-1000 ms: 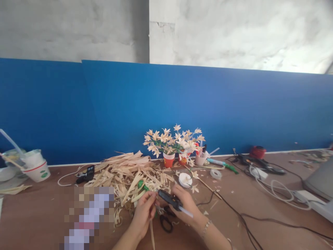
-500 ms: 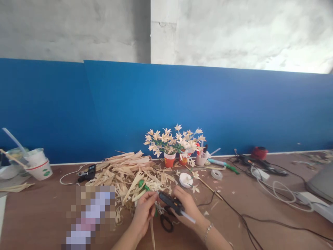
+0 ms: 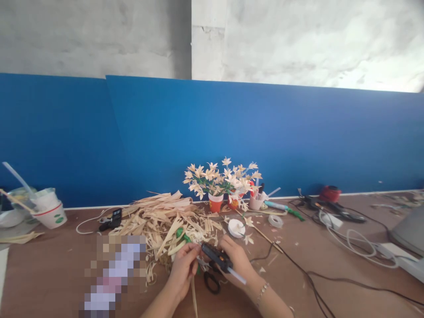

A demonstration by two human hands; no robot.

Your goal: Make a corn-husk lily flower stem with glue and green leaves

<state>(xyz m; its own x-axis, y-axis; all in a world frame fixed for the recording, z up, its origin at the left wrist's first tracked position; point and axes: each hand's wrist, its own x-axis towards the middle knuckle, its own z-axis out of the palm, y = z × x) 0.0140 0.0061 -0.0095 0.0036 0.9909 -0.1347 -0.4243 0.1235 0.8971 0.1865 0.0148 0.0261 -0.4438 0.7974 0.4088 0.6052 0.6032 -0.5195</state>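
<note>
My right hand [image 3: 236, 256] is wrapped round a black glue gun [image 3: 217, 257] with a clear glue stick at its back end. The gun's nozzle points at the fingertips of my left hand [image 3: 184, 268]. Those fingers are pinched on a thin husk strip [image 3: 194, 297] that hangs down toward the near edge. Black-handled scissors [image 3: 212, 282] lie under the gun, partly hidden. Behind my left hand spreads a heap of dry husk [image 3: 159, 221] with a green piece [image 3: 180, 233] on it.
Pale flowers [image 3: 215, 174] stand in red cups [image 3: 216, 203] by the blue partition [image 3: 149, 132]. A white lid [image 3: 236, 228] and tape roll [image 3: 275, 221] lie nearby. Black cable [image 3: 298, 265] crosses the right side. Paper cups [image 3: 51, 215] stand far left.
The glue gun and my right hand have shifted very slightly left. My left hand keeps its pinch in nearly the same place.
</note>
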